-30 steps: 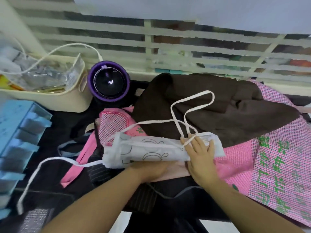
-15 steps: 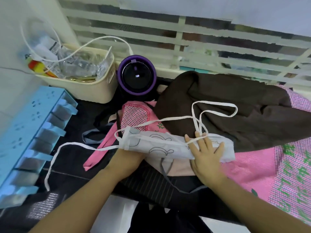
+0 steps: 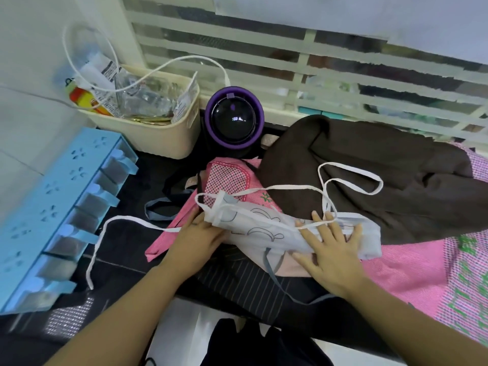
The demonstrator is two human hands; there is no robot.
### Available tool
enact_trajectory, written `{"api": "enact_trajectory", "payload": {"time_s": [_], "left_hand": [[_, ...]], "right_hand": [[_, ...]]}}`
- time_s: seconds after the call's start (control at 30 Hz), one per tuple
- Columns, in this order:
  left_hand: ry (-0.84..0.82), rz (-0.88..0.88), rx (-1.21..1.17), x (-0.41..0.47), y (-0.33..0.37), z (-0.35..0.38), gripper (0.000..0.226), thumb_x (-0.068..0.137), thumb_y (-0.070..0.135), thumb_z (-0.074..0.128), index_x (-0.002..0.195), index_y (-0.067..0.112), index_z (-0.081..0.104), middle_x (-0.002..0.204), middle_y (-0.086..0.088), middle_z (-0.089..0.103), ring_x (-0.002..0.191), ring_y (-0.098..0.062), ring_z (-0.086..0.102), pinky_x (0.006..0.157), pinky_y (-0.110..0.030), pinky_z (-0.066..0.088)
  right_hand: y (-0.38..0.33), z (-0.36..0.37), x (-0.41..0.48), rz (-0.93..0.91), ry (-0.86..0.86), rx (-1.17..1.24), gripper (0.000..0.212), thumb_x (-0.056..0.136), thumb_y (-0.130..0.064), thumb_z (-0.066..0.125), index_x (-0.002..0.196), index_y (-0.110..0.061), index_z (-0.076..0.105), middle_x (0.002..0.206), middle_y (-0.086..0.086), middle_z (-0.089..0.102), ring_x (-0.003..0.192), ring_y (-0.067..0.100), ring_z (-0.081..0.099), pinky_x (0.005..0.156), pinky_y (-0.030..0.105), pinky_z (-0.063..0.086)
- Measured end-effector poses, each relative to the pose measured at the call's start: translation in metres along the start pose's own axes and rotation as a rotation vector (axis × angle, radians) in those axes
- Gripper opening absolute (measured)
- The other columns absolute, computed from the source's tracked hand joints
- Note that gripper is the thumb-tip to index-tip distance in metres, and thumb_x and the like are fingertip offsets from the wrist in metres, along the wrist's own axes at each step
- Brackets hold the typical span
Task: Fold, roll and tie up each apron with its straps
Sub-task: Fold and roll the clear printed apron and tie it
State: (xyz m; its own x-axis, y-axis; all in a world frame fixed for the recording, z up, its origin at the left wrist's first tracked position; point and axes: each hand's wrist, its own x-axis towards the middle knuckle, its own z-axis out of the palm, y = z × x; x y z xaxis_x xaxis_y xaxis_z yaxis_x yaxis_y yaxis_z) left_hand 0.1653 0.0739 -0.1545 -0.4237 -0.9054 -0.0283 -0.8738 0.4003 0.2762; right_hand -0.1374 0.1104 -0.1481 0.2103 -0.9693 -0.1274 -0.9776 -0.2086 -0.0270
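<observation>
Rolled white cartoon-print apron (image 3: 264,231) lies left-right; right hand (image 3: 330,254) pins it flat, fingers spread. Left hand (image 3: 200,236), grip hidden, sits nearest the trailing white strap (image 3: 148,224).

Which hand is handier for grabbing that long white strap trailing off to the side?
Probably the left hand: it sits at the end of the rolled apron, where the long strap passes. The right hand lies flat, pinning the roll.

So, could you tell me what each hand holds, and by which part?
The right hand presses flat on the right half of the rolled white apron, gripping nothing. The left hand meets its left end; whether it grips cannot be told.
</observation>
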Motion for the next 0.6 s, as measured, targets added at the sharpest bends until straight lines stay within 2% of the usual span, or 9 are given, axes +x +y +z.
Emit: {"api": "enact_trajectory", "payload": {"time_s": [0.07,0.1,0.17,0.23,0.3,0.4,0.47,0.53,0.6], "left_hand": [[0.053,-0.148,-0.052,-0.002,-0.001,-0.002,0.047,0.083,0.047,0.044,0.105,0.016,0.072,0.119,-0.009,0.065,0.116,-0.033,0.056,0.102,-0.055,0.039],[0.090,-0.196,-0.041,-0.005,0.000,-0.003,0.044,0.080,0.049,0.051,0.101,0.016,0.073,0.117,-0.010,0.064,0.112,-0.036,0.056,0.098,-0.054,0.042],[0.129,-0.275,0.029,-0.008,0.005,-0.003,0.034,0.072,0.043,0.074,0.091,0.015,0.074,0.108,-0.011,0.062,0.098,-0.037,0.056,0.084,-0.051,0.047],[0.146,-0.328,0.075,-0.008,0.012,-0.007,0.035,0.063,0.036,0.085,0.084,0.012,0.072,0.095,-0.012,0.061,0.083,-0.035,0.056,0.072,-0.044,0.047],[0.146,-0.400,-0.028,-0.007,0.019,-0.010,0.029,0.072,0.033,0.079,0.088,0.011,0.068,0.089,-0.008,0.063,0.078,-0.030,0.060,0.067,-0.037,0.045],[0.027,-0.546,-0.586,-0.007,0.028,-0.021,0.013,0.082,0.014,0.065,0.094,0.014,0.060,0.086,0.002,0.064,0.080,-0.020,0.062,0.066,-0.029,0.048],[-0.053,-0.573,-1.043,-0.005,0.031,-0.031,0.033,0.080,0.005,0.067,0.106,0.022,0.057,0.094,0.006,0.066,0.090,-0.015,0.064,0.071,-0.020,0.051],[-0.091,-0.673,-1.372,-0.001,0.032,-0.038,0.050,0.077,0.016,0.077,0.117,0.029,0.050,0.108,0.006,0.065,0.100,-0.014,0.064,0.078,-0.023,0.052],[-0.083,-0.809,-1.490,0.005,0.032,-0.039,0.052,0.080,0.036,0.073,0.126,0.028,0.048,0.117,0.004,0.064,0.104,-0.017,0.065,0.082,-0.031,0.051]], "right_hand": [[-0.006,-0.008,0.007,0.011,0.042,0.052,0.058,0.094,-0.061,0.022,0.118,-0.030,0.064,0.138,0.009,0.052,0.136,0.035,0.038,0.109,0.061,0.000],[-0.011,-0.011,0.012,0.022,0.066,0.090,0.054,0.095,-0.056,0.026,0.111,-0.026,0.069,0.135,0.010,0.055,0.134,0.035,0.040,0.112,0.055,0.000],[-0.017,-0.012,0.023,0.034,0.123,0.199,0.047,0.092,-0.043,0.036,0.100,-0.013,0.072,0.124,0.013,0.062,0.123,0.037,0.050,0.111,0.045,0.016],[-0.021,-0.008,0.029,0.016,0.150,0.295,0.042,0.090,-0.033,0.037,0.108,-0.007,0.066,0.120,0.017,0.062,0.114,0.038,0.056,0.102,0.041,0.028],[-0.022,0.000,0.029,-0.048,0.132,0.263,0.044,0.090,-0.027,0.033,0.128,-0.016,0.051,0.130,0.015,0.057,0.121,0.036,0.053,0.100,0.046,0.033],[-0.022,0.004,0.027,-0.102,0.061,0.142,0.054,0.086,-0.023,0.031,0.140,-0.028,0.036,0.136,0.012,0.054,0.126,0.033,0.047,0.097,0.058,0.040],[-0.021,0.005,0.028,-0.114,0.060,0.087,0.056,0.084,-0.023,0.032,0.140,-0.030,0.035,0.135,0.012,0.054,0.126,0.034,0.044,0.096,0.061,0.039],[-0.020,0.007,0.028,-0.115,0.058,0.073,0.057,0.085,-0.023,0.032,0.141,-0.031,0.034,0.136,0.012,0.054,0.128,0.033,0.041,0.097,0.060,0.034],[-0.020,0.007,0.028,-0.117,0.044,0.079,0.056,0.085,-0.023,0.032,0.141,-0.031,0.035,0.136,0.012,0.054,0.128,0.033,0.040,0.096,0.059,0.032]]}}
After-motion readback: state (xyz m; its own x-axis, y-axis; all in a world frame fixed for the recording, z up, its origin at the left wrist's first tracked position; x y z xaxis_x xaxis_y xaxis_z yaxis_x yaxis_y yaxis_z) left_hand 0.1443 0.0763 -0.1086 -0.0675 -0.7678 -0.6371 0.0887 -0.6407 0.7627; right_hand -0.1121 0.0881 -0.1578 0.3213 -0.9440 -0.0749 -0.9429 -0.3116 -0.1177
